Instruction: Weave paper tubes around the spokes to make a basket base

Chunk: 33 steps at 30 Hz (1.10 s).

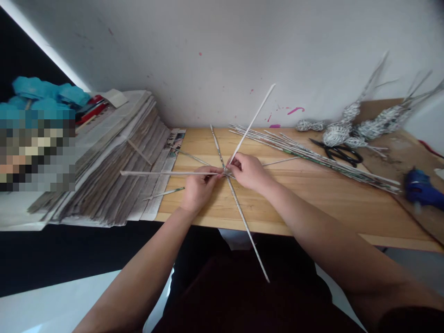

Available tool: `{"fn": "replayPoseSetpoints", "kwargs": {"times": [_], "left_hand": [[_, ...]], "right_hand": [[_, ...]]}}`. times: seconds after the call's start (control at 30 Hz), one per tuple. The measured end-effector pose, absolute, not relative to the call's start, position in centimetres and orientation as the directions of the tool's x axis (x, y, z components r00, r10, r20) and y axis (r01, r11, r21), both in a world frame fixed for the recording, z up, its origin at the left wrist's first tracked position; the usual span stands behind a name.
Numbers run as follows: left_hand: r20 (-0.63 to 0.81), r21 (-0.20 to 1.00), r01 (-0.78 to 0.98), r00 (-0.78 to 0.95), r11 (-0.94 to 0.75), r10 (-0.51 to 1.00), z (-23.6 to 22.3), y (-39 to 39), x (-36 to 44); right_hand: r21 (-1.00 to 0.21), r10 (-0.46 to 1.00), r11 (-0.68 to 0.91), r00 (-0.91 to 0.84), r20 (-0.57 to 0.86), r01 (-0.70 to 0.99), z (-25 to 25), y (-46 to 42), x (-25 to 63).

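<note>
Several thin rolled-paper sticks cross at one point above the wooden table and fan out like spokes; one spoke (243, 210) slants down past the table's front edge. My left hand (201, 185) pinches the crossing from the left, over a pale paper stick (156, 173) that reaches leftward. From the right, my right hand (247, 171) has its fingers closed on a white paper stick (255, 118) that rises up and to the right. Both sets of fingertips nearly meet at the crossing, which they partly cover.
A tall newspaper stack (128, 152) stands left on the wooden table (312, 208). Behind my right arm lies a bundle of paper sticks (312, 159), near black scissors (342, 152). Woven paper pieces (338, 132) and a blue glue gun (423, 187) are at the right.
</note>
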State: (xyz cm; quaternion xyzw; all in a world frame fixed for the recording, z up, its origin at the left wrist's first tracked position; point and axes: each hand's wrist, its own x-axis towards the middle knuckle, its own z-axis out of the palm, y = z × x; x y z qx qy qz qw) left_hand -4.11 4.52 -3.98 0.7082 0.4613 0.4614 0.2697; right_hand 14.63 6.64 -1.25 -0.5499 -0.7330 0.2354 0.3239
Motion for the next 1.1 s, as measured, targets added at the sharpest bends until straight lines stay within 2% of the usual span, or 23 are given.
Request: {"fn": "replayPoseSetpoints", "kwargs": {"times": [0.23,0.7,1.1], "left_hand": [[0.404,0.792,0.421,0.181,-0.442,0.897,-4.04,4.5,-4.09],[0.376,0.795,0.44,0.184,-0.418,0.908,-3.81,4.54,-3.94],[0.448,0.747,0.444,0.214,-0.495,0.868,-4.3,4.89,-3.94]], "right_hand": [[-0.639,0.954,0.3,-0.207,0.218,0.708,-1.24,6.59,14.7],[-0.646,0.96,0.28,-0.201,0.195,0.71,-1.05,6.51,14.61],[-0.606,0.96,0.273,-0.177,0.216,0.747,-1.49,6.68,14.56]]}}
